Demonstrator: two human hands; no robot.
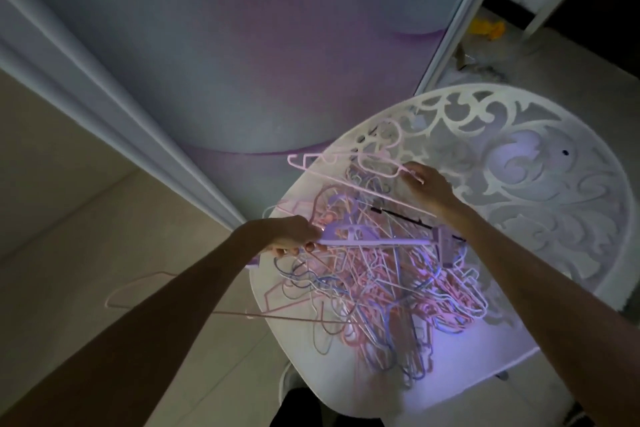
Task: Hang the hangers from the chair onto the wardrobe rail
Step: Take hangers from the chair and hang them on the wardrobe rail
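Dozens of thin wire hangers (381, 295), pink, blue and white, lie tangled in a heap on the seat of a white chair (540, 191) with a cut-out scrollwork back. Heap covers most of the seat, thickest toward its middle and front edge; one pink hanger (145, 291) sticks out past the seat's left edge over the floor. Left hand (291, 236) at the left edge of the seat, fingers curled round the end of a lilac clip hanger (377, 242) that lies across the top of the pile. Right hand (427, 184) near the back edge of the seat, pinching the end of a pale pink hanger (349, 163) lifted clear above the heap. Behind the chair, a tall sliding door (242, 55) with a lilac pattern, likely the wardrobe; no rail in view, so I cannot tell whether any hangers are up already. Judgement: early stage at best, the pile looks nearly whole. Left to do: free the two held hangers from the tangle, carry them to the rail, then repeat for the bulk of the heap. Snagging among the hooks seems the main hindrance.
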